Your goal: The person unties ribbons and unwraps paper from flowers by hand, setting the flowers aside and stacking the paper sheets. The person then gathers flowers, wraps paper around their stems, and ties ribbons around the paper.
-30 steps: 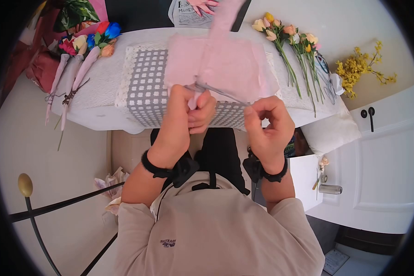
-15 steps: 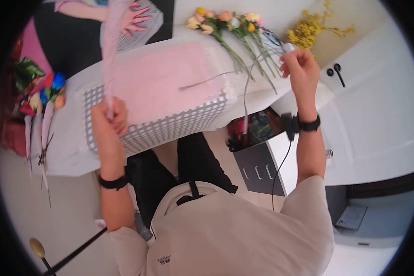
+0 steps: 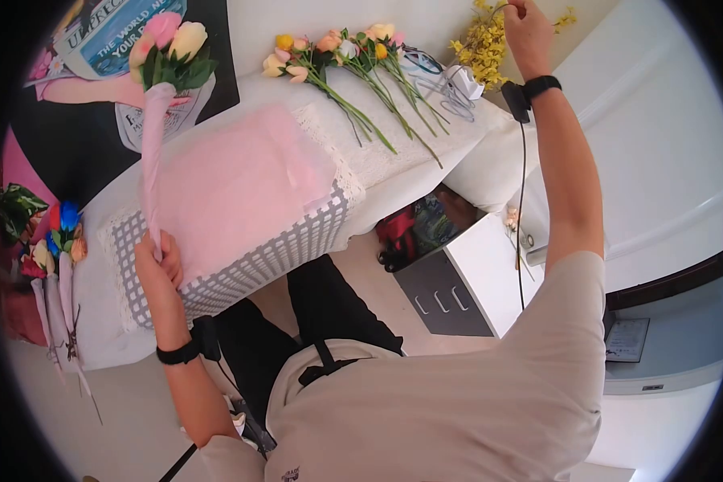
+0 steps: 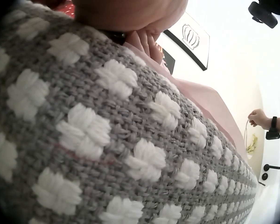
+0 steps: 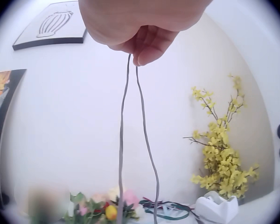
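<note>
Your right hand [image 3: 528, 38] has drawn farther out, pinching a grey cord [image 5: 122, 121], while your left hand [image 3: 159, 269] still grips the bouquet [image 3: 173, 64] by its pink wrap [image 3: 152, 161]

The gray cord [image 5: 121, 140] (right wrist view) is cut off below.

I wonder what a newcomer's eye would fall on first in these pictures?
Probably the pink-wrapped bouquet on the left, its wrapped stem gripped by the left hand. Next, perhaps, the raised right hand, pinching a gray cord near the yellow blossoms at the far right. The pink sheet on the gray-and-white cloth also stands out.
</note>
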The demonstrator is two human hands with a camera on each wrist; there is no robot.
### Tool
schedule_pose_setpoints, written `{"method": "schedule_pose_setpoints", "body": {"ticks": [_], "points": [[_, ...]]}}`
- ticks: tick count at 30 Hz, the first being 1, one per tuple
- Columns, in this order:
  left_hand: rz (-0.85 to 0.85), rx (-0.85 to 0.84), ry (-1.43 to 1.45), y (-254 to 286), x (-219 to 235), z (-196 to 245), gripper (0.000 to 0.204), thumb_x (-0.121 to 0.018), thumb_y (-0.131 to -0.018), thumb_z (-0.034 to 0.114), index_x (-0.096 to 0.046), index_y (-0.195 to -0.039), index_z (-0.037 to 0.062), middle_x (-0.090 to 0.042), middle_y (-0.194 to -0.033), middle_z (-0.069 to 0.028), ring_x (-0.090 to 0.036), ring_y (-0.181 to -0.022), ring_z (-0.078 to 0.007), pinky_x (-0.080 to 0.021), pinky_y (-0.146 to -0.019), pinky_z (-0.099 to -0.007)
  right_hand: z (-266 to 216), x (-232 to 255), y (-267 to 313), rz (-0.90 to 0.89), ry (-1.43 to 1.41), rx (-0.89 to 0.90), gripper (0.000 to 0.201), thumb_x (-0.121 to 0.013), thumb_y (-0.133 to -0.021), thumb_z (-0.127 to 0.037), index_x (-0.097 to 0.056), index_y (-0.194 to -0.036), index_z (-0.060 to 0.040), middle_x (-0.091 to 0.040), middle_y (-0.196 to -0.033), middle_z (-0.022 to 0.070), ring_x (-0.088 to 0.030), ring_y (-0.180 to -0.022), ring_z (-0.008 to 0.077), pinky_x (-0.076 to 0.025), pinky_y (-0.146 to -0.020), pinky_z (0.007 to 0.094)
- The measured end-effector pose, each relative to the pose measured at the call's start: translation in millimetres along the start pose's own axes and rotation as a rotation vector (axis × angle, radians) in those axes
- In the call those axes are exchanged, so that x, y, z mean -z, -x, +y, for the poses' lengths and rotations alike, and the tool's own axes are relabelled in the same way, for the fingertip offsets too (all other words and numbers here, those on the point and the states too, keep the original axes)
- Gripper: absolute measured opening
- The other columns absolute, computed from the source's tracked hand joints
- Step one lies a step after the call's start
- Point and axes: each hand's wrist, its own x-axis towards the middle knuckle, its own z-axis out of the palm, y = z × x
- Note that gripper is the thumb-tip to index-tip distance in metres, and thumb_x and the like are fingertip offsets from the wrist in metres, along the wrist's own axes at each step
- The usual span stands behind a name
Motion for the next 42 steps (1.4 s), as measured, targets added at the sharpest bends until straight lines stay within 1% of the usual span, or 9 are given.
{"method": "schedule_pose_setpoints", "body": {"ticks": [2, 7, 17, 25, 27, 31, 34, 37, 42], "points": [[0.028, -0.001, -0.032, 1, -1, 1, 0.035, -0.049, -0.101, 0.04, -0.046, -0.077, 0.0149, -0.033, -0.059, 0.0075, -0.02, -0.048, -0.0045, -0.01, -0.046, -0.0272, 38, -7, -7, 0.141, 0.252, 0.238, 0.026, -0.068, -0.096, -0.023, -0.075, -0.106, -0.0002, -0.078, -0.088, 0.0144, -0.075, -0.076, 0.0266, -0.058, -0.072, 0.0383], [0.028, -0.003, -0.026, 0, 0, -1, 0.037, -0.048, -0.102, 0.041, -0.045, -0.076, 0.0149, -0.033, -0.059, 0.0076, -0.02, -0.048, -0.0045, -0.01, -0.046, -0.0278, 123, -27, 72, -0.072, 0.354, 0.036, 0.025, -0.063, -0.095, -0.021, -0.075, -0.094, 0.0, -0.074, -0.09, 0.024, -0.072, -0.089, 0.044, -0.056, -0.079, 0.0502], [0.036, 0.005, -0.068, 3, 0, -3, 0.041, -0.048, -0.103, 0.043, -0.048, -0.074, 0.0152, -0.033, -0.059, 0.0092, -0.019, -0.049, -0.0044, -0.01, -0.048, -0.0284, 204, -1, 201, -0.314, 0.304, -0.251, 0.021, -0.066, -0.091, -0.017, -0.08, -0.099, -0.0047, -0.078, -0.089, 0.0189, -0.077, -0.078, 0.0336, -0.06, -0.074, 0.0412], [0.025, 0.021, -0.062, -1, 5, -6, 0.041, -0.049, -0.103, 0.044, -0.05, -0.075, 0.0151, -0.035, -0.059, 0.009, -0.021, -0.049, -0.0045, -0.012, -0.047, -0.028, 136, -19, 144, -0.357, 0.59, -0.11, 0.021, -0.063, -0.091, -0.017, -0.079, -0.098, -0.0063, -0.078, -0.097, 0.0199, -0.075, -0.093, 0.0381, -0.059, -0.083, 0.0466], [0.036, 0.023, -0.069, -1, 5, -7, 0.041, -0.049, -0.103, 0.044, -0.05, -0.074, 0.0151, -0.035, -0.059, 0.009, -0.022, -0.049, -0.0045, -0.012, -0.047, -0.0278, 126, -24, 134, -0.572, 0.88, -0.164, 0.022, -0.062, -0.091, -0.015, -0.08, -0.101, -0.0069, -0.078, -0.104, 0.0198, -0.076, -0.1, 0.0384, -0.06, -0.086, 0.047], [0.027, 0.007, -0.07, 0, 5, -6, 0.04, -0.049, -0.103, 0.043, -0.05, -0.074, 0.0151, -0.034, -0.059, 0.009, -0.022, -0.049, -0.0045, -0.012, -0.048, -0.0278, 132, -18, 134, -0.656, 0.958, -0.17, 0.024, -0.062, -0.092, -0.014, -0.081, -0.104, -0.0063, -0.078, -0.109, 0.019, -0.076, -0.105, 0.0376, -0.06, -0.089, 0.0465], [0.013, 0.001, -0.071, 3, 2, -3, 0.04, -0.049, -0.103, 0.043, -0.049, -0.074, 0.0153, -0.034, -0.06, 0.009, -0.022, -0.05, -0.0045, -0.012, -0.049, -0.0277, 149, 4, 139, -0.683, 0.996, -0.138, 0.023, -0.06, -0.089, -0.012, -0.078, -0.098, -0.0018, -0.079, -0.096, 0.0212, -0.077, -0.091, 0.0377, -0.06, -0.081, 0.0483], [0.013, 0.002, -0.07, 4, 3, -3, 0.04, -0.049, -0.103, 0.043, -0.048, -0.073, 0.0157, -0.033, -0.06, 0.0093, -0.022, -0.051, -0.0044, -0.012, -0.049, -0.0276, 153, 21, 139, -0.849, 0.964, -0.387, 0.024, -0.058, -0.088, -0.012, -0.078, -0.092, 0.0004, -0.078, -0.082, 0.0189, -0.077, -0.073, 0.0353, -0.061, -0.075, 0.0442], [-0.002, -0.015, -0.083, 2, 5, -6, 0.04, -0.05, -0.103, 0.043, -0.049, -0.074, 0.0154, -0.033, -0.06, 0.0097, -0.021, -0.051, -0.0044, -0.012, -0.05, -0.0274, 171, 8, 143, -0.616, 0.485, -0.272, 0.023, -0.063, -0.086, -0.019, -0.079, -0.082, -0.0028, -0.073, -0.068, 0.0156, -0.075, -0.063, 0.0275, -0.06, -0.069, 0.0384]]}}
